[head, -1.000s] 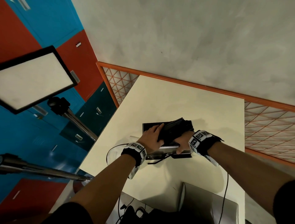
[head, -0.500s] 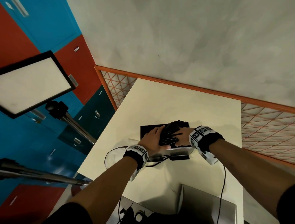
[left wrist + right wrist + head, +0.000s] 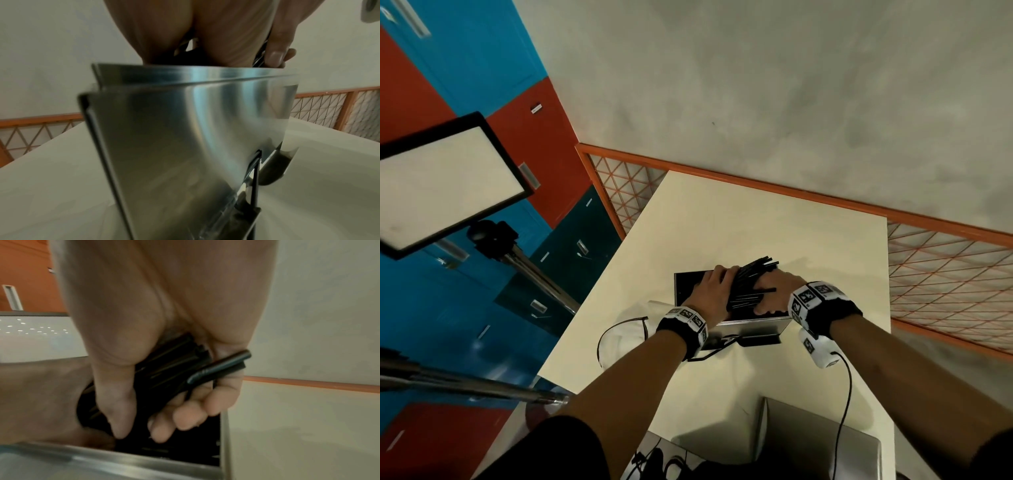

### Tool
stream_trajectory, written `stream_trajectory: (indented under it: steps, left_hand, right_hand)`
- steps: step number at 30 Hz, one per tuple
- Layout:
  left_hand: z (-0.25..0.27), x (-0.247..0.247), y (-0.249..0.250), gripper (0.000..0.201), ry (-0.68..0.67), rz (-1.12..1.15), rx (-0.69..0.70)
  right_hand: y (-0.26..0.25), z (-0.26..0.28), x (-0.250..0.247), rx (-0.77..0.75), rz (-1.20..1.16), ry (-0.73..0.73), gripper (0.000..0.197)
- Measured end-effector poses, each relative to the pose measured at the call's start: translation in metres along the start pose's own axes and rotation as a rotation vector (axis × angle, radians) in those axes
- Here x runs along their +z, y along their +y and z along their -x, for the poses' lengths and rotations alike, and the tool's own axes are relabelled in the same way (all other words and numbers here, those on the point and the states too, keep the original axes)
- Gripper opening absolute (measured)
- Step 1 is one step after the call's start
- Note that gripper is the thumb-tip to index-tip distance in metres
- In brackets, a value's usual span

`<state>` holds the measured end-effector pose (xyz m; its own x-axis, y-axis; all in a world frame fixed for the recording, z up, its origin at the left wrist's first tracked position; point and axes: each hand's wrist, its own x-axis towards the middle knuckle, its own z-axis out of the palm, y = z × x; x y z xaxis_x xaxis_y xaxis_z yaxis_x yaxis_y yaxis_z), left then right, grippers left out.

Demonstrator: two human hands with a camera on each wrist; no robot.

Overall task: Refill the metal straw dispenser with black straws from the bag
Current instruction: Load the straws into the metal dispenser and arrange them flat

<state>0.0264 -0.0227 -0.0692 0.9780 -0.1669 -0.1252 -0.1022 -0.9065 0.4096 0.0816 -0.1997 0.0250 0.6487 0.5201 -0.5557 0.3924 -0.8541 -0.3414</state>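
Head view shows the metal straw dispenser (image 3: 751, 327) standing on the cream table (image 3: 756, 222) with its top open, and both hands over that opening with a bundle of black straws (image 3: 751, 281) between them. The main risk, as I judge it, is that the bundle goes in askew: the straws are fanned, their far ends stick out past the dispenser's far edge, and one lies crosswise over the right hand (image 3: 774, 294), so a straw could catch on the rim, bridge the opening or slide off onto the table. A hard downward push could also tip or shift the dispenser, since neither hand appears to brace its body. The right hand has thumb and fingers curled round the near end of the bundle, directly above the dark interior and just inside the steel corner, as the right wrist view shows. The left hand (image 3: 710, 291) lies against the bundle's left side; its thumb pinches the straws in the left wrist view. A pale bag (image 3: 626, 339) rests on the table just left of the dispenser.
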Motion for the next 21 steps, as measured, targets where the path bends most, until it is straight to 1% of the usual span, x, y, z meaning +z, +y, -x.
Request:
stream_trajectory:
  steps: [2,5,7,8,10,11,13,14,15,16,17,18,20,21]
  left_hand:
    - [0.000,0.000,-0.001,0.099,-0.010,-0.016,-0.007]
    - [0.000,-0.001,-0.001,0.104,-0.022,-0.020,-0.027]
    - [0.001,-0.002,-0.001,0.104,-0.019,-0.033,-0.027]
    - [0.002,-0.003,0.000,0.104,-0.017,-0.041,-0.025]
    - [0.003,-0.004,0.000,0.105,-0.012,-0.044,-0.026]
    - [0.003,-0.004,0.000,0.105,-0.011,-0.047,-0.030]
    - [0.003,-0.004,0.002,0.108,-0.015,-0.064,-0.035]
    - [0.003,-0.005,0.003,0.109,-0.021,-0.073,-0.037]
    - [0.003,-0.005,0.005,0.110,-0.031,-0.084,-0.038]
    - [0.003,-0.007,0.007,0.112,-0.046,-0.097,-0.036]
    - [0.003,-0.008,0.008,0.113,-0.061,-0.106,-0.028]
    - [0.004,-0.010,0.009,0.113,-0.069,-0.114,-0.012]
    - [0.005,-0.012,0.010,0.113,-0.075,-0.115,0.040]
    - [0.005,-0.012,0.008,0.114,-0.073,-0.106,0.065]
  right_hand:
    - [0.010,-0.002,-0.002,0.042,-0.043,0.005,0.016]
    - [0.019,-0.002,-0.005,0.066,-0.064,0.046,0.026]
    - [0.025,0.001,-0.008,0.081,-0.102,0.022,0.032]
    - [0.030,0.003,-0.010,0.083,-0.156,0.009,0.036]
    - [0.039,0.008,-0.013,0.063,-0.339,0.022,0.039]
    - [0.044,0.010,-0.012,0.054,-0.485,0.063,0.036]
    - [0.047,0.013,-0.005,0.045,-0.879,0.211,0.034]
    - [0.045,0.014,0.001,0.049,-1.043,0.297,0.035]
    - [0.041,0.013,0.008,0.060,-1.149,0.386,0.031]
    - [0.037,0.011,0.017,0.093,-1.156,0.462,0.024]
    - [0.033,0.008,0.029,0.111,-1.110,0.503,0.019]
    - [0.027,0.007,0.039,0.118,-1.025,0.503,0.026]
    - [0.018,0.002,0.059,0.071,-0.884,0.483,0.045]
    - [0.016,0.000,0.064,0.062,-0.824,0.509,0.051]
